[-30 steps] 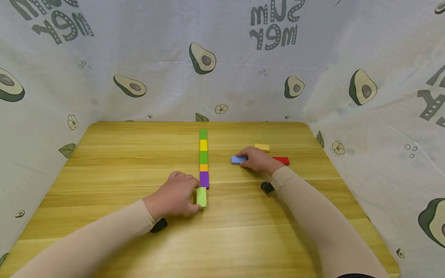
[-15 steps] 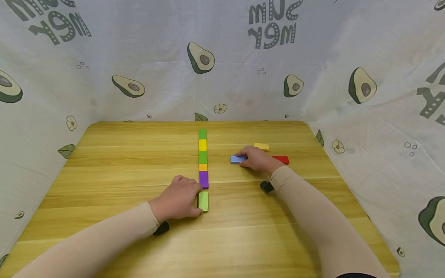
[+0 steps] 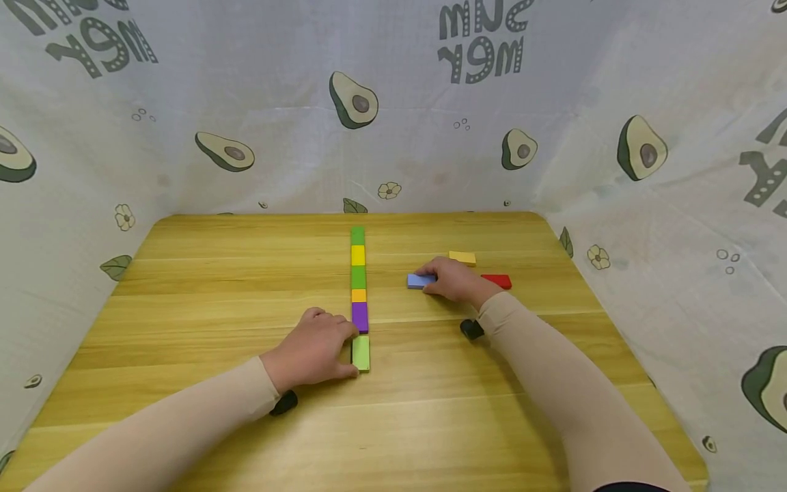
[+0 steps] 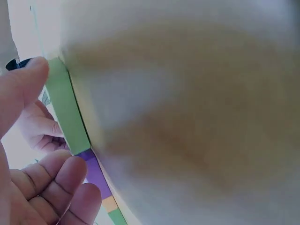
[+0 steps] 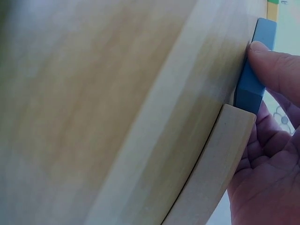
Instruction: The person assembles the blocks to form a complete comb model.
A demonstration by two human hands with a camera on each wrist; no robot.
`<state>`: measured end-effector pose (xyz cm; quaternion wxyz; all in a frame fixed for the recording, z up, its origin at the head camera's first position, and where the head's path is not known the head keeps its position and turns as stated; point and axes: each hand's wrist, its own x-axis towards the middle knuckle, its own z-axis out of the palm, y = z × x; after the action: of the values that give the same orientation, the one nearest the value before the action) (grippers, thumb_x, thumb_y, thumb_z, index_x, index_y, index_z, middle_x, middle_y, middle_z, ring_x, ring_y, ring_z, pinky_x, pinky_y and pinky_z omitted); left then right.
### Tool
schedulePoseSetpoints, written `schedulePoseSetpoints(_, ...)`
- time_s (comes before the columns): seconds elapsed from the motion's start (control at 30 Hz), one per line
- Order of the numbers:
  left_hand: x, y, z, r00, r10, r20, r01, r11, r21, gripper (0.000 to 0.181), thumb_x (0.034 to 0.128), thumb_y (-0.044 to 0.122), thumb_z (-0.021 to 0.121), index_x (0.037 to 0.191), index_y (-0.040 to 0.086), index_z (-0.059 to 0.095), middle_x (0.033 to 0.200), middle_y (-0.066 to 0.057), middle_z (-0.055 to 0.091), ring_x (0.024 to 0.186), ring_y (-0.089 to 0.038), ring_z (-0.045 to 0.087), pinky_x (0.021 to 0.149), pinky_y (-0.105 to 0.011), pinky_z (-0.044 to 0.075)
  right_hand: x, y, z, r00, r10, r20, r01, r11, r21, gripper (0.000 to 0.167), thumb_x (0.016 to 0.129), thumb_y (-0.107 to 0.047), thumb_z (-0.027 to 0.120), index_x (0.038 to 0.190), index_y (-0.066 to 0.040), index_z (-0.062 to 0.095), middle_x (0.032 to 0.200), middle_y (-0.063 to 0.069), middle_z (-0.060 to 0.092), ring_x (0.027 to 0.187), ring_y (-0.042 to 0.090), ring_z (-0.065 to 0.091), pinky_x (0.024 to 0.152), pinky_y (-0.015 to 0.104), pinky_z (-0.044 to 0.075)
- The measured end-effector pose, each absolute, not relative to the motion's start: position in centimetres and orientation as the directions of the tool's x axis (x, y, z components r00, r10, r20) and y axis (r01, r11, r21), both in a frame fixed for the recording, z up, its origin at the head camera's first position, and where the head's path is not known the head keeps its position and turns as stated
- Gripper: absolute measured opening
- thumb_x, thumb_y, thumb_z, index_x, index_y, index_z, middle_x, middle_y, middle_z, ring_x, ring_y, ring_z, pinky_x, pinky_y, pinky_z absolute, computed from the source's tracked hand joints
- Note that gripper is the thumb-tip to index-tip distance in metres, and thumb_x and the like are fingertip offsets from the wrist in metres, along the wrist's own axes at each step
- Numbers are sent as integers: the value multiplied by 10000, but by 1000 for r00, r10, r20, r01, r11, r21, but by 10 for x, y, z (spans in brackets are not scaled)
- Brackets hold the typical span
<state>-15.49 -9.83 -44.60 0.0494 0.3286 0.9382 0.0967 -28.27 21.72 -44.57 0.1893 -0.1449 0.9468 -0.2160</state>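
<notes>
My left hand holds a light green block by its ends, thumb at the near end and fingers at the far end. The block lies at the near end of a straight row, beside the purple block. Whether those two touch is hard to tell. On the right, my right hand pinches a blue block between thumb and fingers. In the right wrist view a pale block lies end to end with the blue one; my hand covers that spot in the head view.
Beyond the purple block the row runs on with orange, green, yellow and green blocks. A pale yellow block and a red block lie around my right hand. A patterned cloth surrounds the wooden table.
My left hand has shifted the light green block slightly right, into line with the row, first toward the near edge, then back toward the purple block. My right hand stays on the blue block.
</notes>
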Motion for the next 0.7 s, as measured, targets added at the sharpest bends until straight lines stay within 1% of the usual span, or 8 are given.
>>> schedulePoseSetpoints(0.17,-158,-101,-447,-770,638,7,622,748,230,539,808,578,854,1188,208,757,1123,60,740,1069,-134,684,1080,-531,403,-283,217,-446,-885,-363,-290,-199,860,-469,435,1021,-173,706,1443,-79,651,1452,152,625,1301,293,607,1159,498,476)
schedulePoseSetpoints(0.3,-159,-102,-447,-753,658,14,643,730,231,487,817,561,854,1176,242,772,1112,67,733,1061,-132,682,1076,-550,404,-283,217,-446,-885,-365,-290,-202,861,-467,436,1023,-172,704,1445,-82,650,1454,154,623,1301,293,605,1160,500,474)
schedulePoseSetpoints(0.5,-160,-102,-447,-753,658,7,641,731,233,480,831,555,846,1182,236,774,1115,62,735,1074,-135,678,1085,-556,398,-282,217,-445,-885,-363,-292,-201,863,-464,427,1023,-168,702,1438,-80,656,1451,155,628,1291,292,606,1157,500,476)
schedulePoseSetpoints(0.7,-161,-102,-448,-752,659,18,644,729,233,477,828,537,856,1178,222,778,1089,64,737,1043,-123,673,1054,-538,412,-282,217,-445,-884,-363,-295,-198,862,-466,421,1023,-171,703,1432,-81,661,1450,151,631,1279,287,608,1152,496,481)
